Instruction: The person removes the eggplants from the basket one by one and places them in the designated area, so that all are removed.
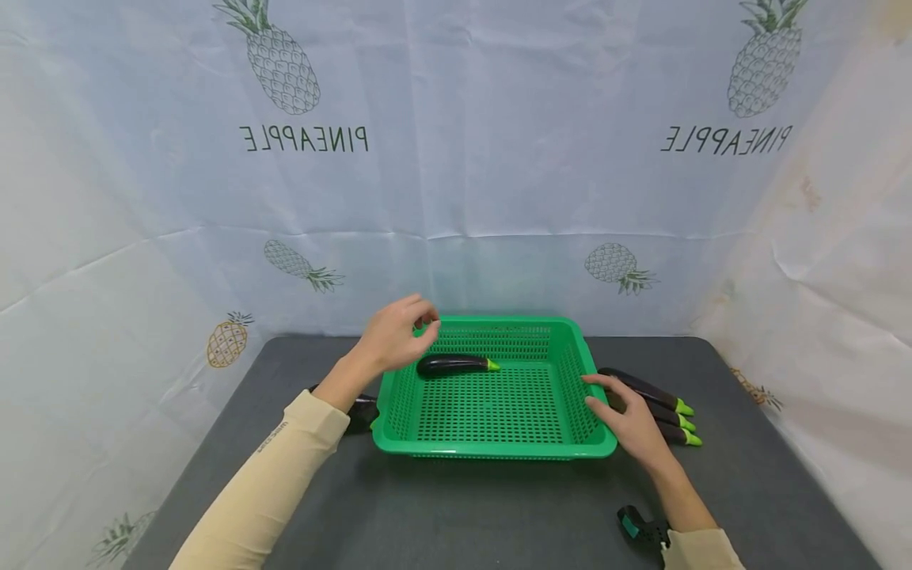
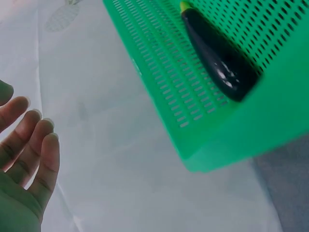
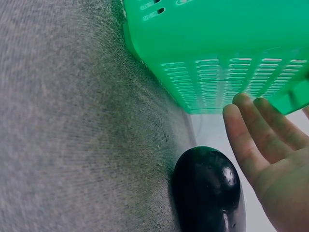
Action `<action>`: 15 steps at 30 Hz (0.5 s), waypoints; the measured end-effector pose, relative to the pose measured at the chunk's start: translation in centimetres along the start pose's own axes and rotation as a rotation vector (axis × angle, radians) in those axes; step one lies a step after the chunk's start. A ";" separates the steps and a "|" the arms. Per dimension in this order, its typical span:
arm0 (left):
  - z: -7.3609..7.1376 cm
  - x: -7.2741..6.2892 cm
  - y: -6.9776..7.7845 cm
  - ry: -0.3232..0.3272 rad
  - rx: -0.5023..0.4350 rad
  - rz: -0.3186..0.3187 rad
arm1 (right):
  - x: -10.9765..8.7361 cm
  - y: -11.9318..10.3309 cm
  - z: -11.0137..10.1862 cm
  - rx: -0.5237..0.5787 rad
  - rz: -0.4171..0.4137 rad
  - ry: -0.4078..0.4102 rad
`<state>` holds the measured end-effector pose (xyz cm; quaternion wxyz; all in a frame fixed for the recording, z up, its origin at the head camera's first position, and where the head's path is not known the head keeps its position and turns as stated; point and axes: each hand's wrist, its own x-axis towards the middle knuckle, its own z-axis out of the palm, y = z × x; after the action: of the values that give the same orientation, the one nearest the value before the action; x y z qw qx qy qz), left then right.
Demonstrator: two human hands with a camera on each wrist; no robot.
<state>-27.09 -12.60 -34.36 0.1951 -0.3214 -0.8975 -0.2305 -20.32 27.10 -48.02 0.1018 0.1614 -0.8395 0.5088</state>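
Note:
A green plastic basket [image 1: 492, 450] with slotted walls stands on the dark table. One eggplant [image 1: 452, 365], dark purple with a green stem end, lies in it near the back wall, also in view from the left wrist as an eggplant [image 2: 219, 55]. My left hand [image 1: 402, 332] hovers over the back left corner, fingers loosely bent and nothing in them. At the right rim is my right hand [image 1: 630, 419], its extended fingers [image 3: 248, 130] beside the basket's outer wall; whether they touch it I cannot tell. Under that hand lie several eggplants [image 1: 666, 400] on the table.
Dark eggplants [image 1: 362, 413] left of the basket are partly hidden by my left forearm. A black device [image 1: 641, 526] is worn at my right wrist. Behind the table [image 1: 456, 514] hangs a pale cloth [image 1: 492, 174] with pineapple prints.

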 end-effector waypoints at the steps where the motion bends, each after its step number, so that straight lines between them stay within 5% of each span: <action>1: 0.2 0.2 0.1 -0.006 -0.001 0.001 | 0.0 0.0 0.0 -0.001 0.002 0.000; 15: 2.8 3.0 0.2 -0.127 -0.013 -0.017 | 0.1 0.2 -0.1 0.001 0.010 -0.002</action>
<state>-29.65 -9.48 -35.15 0.1335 -0.3290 -0.9093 -0.2171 -20.50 27.23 -48.07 0.0984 0.1574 -0.8401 0.5096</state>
